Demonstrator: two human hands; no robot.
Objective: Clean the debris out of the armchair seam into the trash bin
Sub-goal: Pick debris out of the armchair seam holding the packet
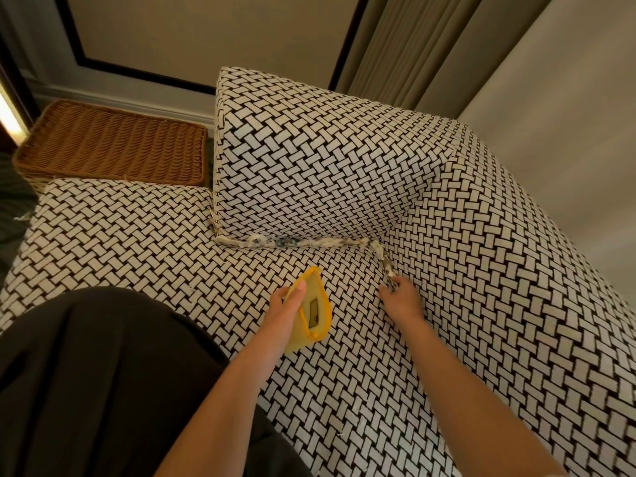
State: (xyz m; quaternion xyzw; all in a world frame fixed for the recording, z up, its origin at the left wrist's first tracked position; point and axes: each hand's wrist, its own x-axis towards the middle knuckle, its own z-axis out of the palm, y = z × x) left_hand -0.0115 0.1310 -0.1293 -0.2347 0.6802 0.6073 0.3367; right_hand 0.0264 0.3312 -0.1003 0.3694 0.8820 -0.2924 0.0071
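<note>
The armchair is covered in black-and-white woven-pattern fabric. White scraps of debris and a small shiny bit lie along the seam under the back cushion. More scraps run down the seam beside the right armrest. My left hand holds a folded yellow cloth above the seat. My right hand is at the right seam, its fingertips pinching a scrap of debris there. No trash bin is in view.
A brown wicker basket stands on the floor behind the seat at the left. Curtains hang behind the armchair. Dark clothing fills the lower left of the view.
</note>
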